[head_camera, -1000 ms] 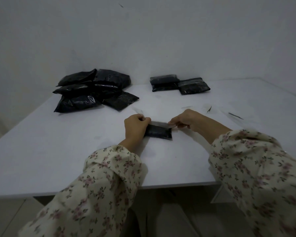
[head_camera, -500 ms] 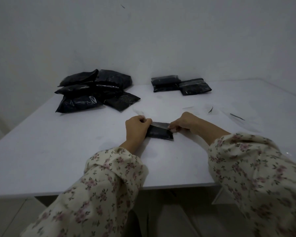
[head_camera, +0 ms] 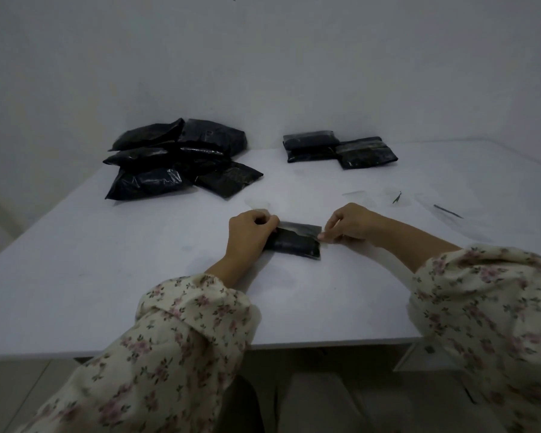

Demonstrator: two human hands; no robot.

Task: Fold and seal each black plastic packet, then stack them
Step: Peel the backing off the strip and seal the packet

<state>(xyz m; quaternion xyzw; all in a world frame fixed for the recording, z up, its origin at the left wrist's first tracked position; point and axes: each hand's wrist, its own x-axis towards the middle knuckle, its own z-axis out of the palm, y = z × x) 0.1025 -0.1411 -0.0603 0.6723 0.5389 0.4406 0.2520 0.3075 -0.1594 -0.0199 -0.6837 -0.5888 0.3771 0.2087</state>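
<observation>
A small folded black plastic packet lies on the white table in front of me. My left hand grips its left end with curled fingers. My right hand pinches the packet's right end, where a shiny clear strip runs along the folded top edge. A heap of several loose black packets sits at the back left. Folded black packets lie side by side at the back middle, the left ones stacked.
Clear strip scraps and two thin dark slivers lie on the table to the right of my hands. The table's near edge runs just below my sleeves. Grey walls close in behind the table.
Both hands stay on the packet. The right fingers have slid slightly along the packet's right end over the shiny strip; the packet itself has barely moved.
</observation>
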